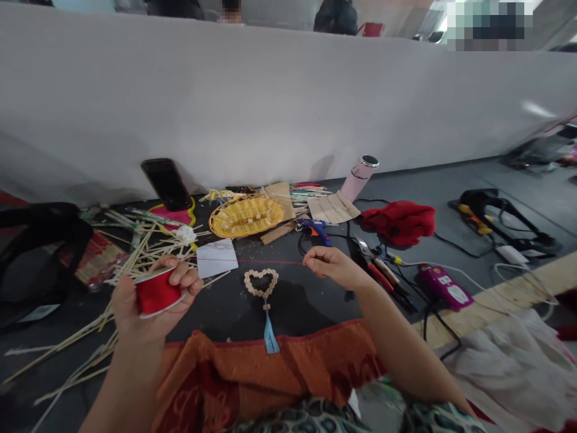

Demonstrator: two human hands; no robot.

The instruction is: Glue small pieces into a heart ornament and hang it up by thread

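Observation:
My left hand (155, 294) is closed around a spool of red thread (158, 293), held up above the left part of the table. A thin red thread (270, 261) runs from the spool's side across to my right hand (333, 264), whose fingers pinch its end. Between the hands, on the dark table, lies a heart-shaped ring of pale wooden pieces (247, 285). From its lower point hangs a light blue tassel (269, 334) that reaches the orange cloth (293, 367) at the table's front edge.
Loose pale sticks (139, 252) spread on the left beside white paper (217, 258). Behind stand a yellow wicker basket (246, 218), a phone (166, 183) and a pink flask (359, 177). A blue glue gun (315, 228), red-handled pliers (378, 273), red cloth (401, 222) and purple power box (444, 287) lie right.

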